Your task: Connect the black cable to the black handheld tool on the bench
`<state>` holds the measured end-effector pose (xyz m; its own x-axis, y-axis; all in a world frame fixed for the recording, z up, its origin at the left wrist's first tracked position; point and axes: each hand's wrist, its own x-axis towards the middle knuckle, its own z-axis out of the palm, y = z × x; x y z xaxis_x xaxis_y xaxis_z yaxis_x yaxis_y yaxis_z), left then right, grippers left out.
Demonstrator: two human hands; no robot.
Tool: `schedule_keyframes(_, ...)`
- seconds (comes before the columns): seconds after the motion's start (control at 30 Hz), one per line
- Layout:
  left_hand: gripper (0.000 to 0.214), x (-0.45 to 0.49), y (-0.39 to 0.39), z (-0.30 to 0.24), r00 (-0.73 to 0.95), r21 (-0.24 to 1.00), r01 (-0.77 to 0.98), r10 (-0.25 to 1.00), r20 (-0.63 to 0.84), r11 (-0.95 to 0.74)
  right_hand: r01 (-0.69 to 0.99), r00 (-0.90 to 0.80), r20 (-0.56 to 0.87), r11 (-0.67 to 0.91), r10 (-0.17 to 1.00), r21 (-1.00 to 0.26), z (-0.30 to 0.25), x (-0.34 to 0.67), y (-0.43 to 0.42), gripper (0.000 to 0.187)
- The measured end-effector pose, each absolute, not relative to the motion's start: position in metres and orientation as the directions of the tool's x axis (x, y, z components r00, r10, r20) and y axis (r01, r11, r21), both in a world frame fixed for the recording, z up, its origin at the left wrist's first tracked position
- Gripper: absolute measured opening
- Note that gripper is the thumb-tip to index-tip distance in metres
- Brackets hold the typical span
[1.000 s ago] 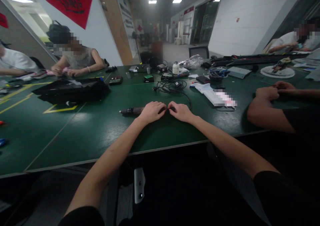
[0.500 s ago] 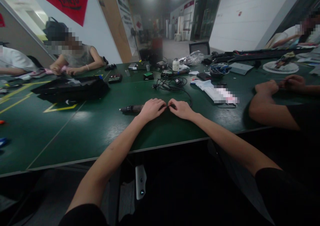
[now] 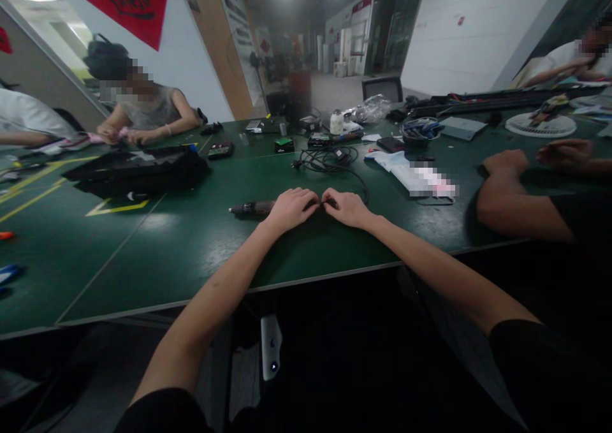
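Evidently the left hand (image 3: 294,208) has its grip closed around the rear of a dark electric screwdriver (image 3: 252,209), which lies near the table's (image 3: 201,248) near edge, tip toward the left end. Right beside it, the right hand (image 3: 348,209) has its fingertips pinched on the black cable (image 3: 340,155), as far as the dark, blurry gap between the hands shows. The cable's coil lies beyond them, toward the far edge. Leftward sits a black tray (image 3: 138,175); rightward, a white packet (image 3: 394,170), then a co-worker's forearm (image 3: 521,219) over the near edge.
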<state>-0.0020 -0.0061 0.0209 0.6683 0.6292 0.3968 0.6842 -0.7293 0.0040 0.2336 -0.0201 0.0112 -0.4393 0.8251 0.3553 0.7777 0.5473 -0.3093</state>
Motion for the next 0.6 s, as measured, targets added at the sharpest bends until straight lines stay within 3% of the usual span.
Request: schedule_keyframes(0.6,0.024,-0.0008,-0.0079,0.0252,0.661,0.043,0.692,0.656,0.364,-0.721,0.771,-0.447,0.358,0.556,0.82,-0.311,0.0073,0.2347,-0.0136,0.024)
